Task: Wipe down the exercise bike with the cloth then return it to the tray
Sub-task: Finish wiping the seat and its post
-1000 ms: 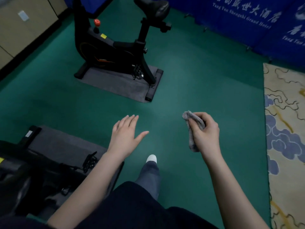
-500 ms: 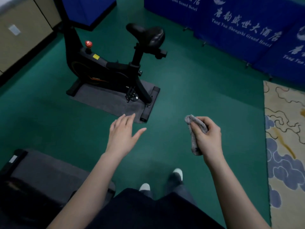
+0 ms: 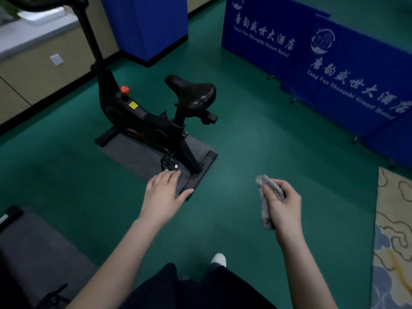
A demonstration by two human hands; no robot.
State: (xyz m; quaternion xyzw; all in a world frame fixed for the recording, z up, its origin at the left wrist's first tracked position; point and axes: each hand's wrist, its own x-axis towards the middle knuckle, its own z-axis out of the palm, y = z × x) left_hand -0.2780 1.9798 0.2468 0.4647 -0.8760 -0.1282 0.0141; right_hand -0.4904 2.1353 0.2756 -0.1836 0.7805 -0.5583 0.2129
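Note:
A black exercise bike (image 3: pixel 142 121) with a black saddle (image 3: pixel 191 92) and a red knob (image 3: pixel 124 89) stands on a grey mat (image 3: pixel 133 157) ahead of me on the green floor. My right hand (image 3: pixel 283 206) grips a bunched grey cloth (image 3: pixel 266 197) in the air, to the right of the bike and short of it. My left hand (image 3: pixel 163 192) hovers flat with straight fingers, holding nothing, in front of the mat's near corner. A white tray-like object (image 3: pixel 41 15) lies blurred on the counter at top left.
Blue folding screens (image 3: pixel 334 63) with white lettering line the far right. A patterned rug (image 3: pixel 394 241) edges the right side. Another grey mat with dark equipment (image 3: pixel 33 253) sits at bottom left. Beige cabinets (image 3: pixel 44 68) run along the left wall.
The view has tilted up and closed in on the bike, so it fills more of the frame. Both hands keep their pose; the cloth stays in my right hand.

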